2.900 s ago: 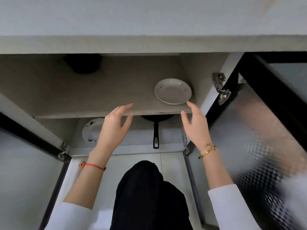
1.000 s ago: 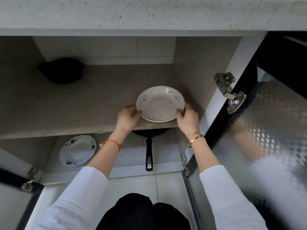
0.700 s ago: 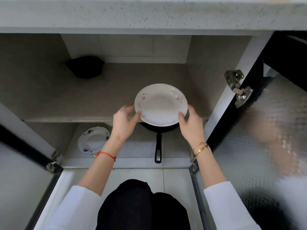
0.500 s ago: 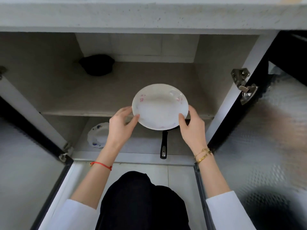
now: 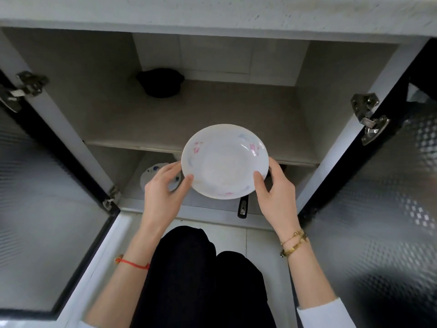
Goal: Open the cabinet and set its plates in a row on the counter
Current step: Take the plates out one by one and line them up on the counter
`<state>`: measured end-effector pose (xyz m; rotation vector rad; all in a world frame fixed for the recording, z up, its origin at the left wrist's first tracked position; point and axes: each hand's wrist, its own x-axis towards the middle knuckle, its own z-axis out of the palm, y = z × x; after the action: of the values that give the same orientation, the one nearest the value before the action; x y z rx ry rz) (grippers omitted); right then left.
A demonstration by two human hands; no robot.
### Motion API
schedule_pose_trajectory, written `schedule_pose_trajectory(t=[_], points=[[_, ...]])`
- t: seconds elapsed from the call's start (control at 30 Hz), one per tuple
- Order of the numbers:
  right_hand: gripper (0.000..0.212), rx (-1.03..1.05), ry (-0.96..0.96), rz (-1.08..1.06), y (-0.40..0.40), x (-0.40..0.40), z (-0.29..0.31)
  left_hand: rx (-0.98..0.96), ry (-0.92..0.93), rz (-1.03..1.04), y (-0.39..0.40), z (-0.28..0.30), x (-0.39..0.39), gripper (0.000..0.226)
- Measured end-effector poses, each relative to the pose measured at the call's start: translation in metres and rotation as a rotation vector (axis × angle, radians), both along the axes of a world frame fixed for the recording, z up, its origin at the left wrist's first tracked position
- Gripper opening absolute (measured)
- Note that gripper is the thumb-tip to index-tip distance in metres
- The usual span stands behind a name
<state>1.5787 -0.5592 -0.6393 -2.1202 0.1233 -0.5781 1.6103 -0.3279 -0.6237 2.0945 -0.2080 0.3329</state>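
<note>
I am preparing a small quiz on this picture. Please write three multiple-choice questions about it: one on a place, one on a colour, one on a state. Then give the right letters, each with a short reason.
1. Where is the blue-patterned plate?
A. on the upper shelf
B. on the cabinet's bottom level
C. on the counter

2. What colour is the cord on the left wrist?
A. red
B. green
C. white

3. How is the white plate with pink flowers held?
A. by the left hand alone
B. it lies on the shelf
C. by both hands, at opposite rims

Answers:
1 B: it sits below the shelf, partly behind the left hand.
2 A: a red cord circles that wrist.
3 C: the right hand grips the other rim.
</note>
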Motion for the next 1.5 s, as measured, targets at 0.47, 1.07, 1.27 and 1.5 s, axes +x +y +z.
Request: schedule_pose_trajectory(t=[0.47, 1.07, 1.27, 1.5], points=[[0.045, 0.044, 0.108, -0.048, 0.01, 0.018, 0.002, -0.061, 0.082, -0.031, -0.001, -0.012, 0.033, 0.033], [0.05, 0.132, 0.439, 0.011, 0.05, -0.076, 0.256, -0.087, 0.347, 0.008, 0.039, 0.244, -0.079, 0.039], [0.052, 0.085, 0.449, 0.028, 0.054, -0.092, 0.354, -0.075, 0.317, 0.026, 0.046, 0.334, -0.099, 0.038], [0.047, 0.065, 0.357, 0.02, 0.05, -0.073, 0.437, -0.108, 0.28, 0.018, 0.043, 0.408, -0.075, 0.034]])
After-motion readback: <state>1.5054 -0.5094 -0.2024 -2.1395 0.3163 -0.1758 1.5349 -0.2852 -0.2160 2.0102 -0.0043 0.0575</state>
